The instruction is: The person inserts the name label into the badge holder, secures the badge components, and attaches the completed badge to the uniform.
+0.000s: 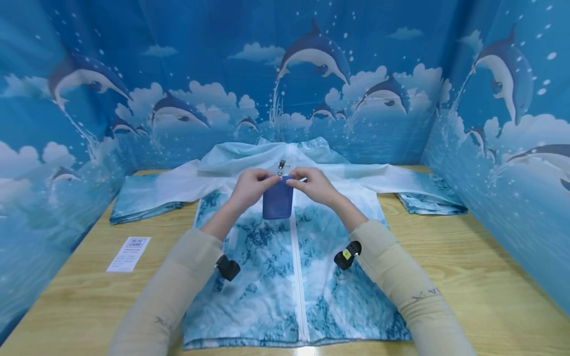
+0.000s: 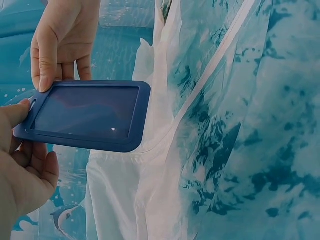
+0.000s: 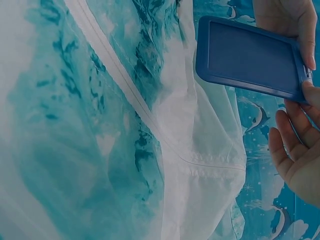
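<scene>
1. Rear wall: I face a sheet (image 1: 200, 29) grading from deep blue above to paler blue below, printed with leaping dolphins (image 1: 318, 52), white clouds (image 1: 213, 96) and water spray (image 1: 277, 104).
2. Side walls: a left panel (image 1: 26, 113) and a right panel (image 1: 530, 202), in matching print, flank my work area.
3. Work surface: a table (image 1: 467, 267) with a yellowish wood-grain top lies before me.
4. Light: I observe a small bright glare (image 1: 306, 351) at its near edge.

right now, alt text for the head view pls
A person's left hand and right hand pinch a blue card holder by its top, over a blue and white jacket spread on a table; a printed white card lies at left.
</scene>
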A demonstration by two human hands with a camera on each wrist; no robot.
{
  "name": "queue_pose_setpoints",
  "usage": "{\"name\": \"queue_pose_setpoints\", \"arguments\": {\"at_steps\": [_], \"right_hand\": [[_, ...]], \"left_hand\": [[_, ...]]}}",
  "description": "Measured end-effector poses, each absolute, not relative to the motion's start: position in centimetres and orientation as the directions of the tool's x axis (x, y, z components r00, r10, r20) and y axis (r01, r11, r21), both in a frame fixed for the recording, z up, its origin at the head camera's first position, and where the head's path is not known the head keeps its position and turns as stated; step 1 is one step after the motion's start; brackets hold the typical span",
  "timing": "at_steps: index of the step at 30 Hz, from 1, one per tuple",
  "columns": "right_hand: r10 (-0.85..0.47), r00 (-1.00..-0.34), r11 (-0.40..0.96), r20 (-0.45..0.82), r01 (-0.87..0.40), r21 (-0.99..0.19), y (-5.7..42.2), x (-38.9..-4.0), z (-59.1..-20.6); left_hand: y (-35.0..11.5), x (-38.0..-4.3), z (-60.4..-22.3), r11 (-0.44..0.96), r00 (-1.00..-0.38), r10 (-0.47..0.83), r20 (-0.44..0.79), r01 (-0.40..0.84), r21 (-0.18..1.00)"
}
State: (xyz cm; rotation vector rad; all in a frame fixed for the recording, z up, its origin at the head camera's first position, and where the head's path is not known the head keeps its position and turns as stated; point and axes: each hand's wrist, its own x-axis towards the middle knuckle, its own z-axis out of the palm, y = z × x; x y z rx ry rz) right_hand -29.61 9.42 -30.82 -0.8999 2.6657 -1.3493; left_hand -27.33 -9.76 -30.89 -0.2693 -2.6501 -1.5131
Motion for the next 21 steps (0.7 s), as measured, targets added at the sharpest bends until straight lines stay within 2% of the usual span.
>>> {"name": "queue_pose_setpoints", "arguments": {"at_steps": [9,21], "right_hand": [[-0.488,-0.836,0.451,0.25,-0.487,-0.748,9.47,-29.69,-30.76],[-0.362,-0.881,0.465,0.304,-0.454,-0.76,9.1,-29.76,-30.16]], "left_hand": [[-9.58,-27.21,-30.79,0.48,-0.979,0.097,0.18,0.205,0.853],[-9.69,-27.04,-30.98,0.507,-0.947,0.089,0.307,0.309,0.805]]}}
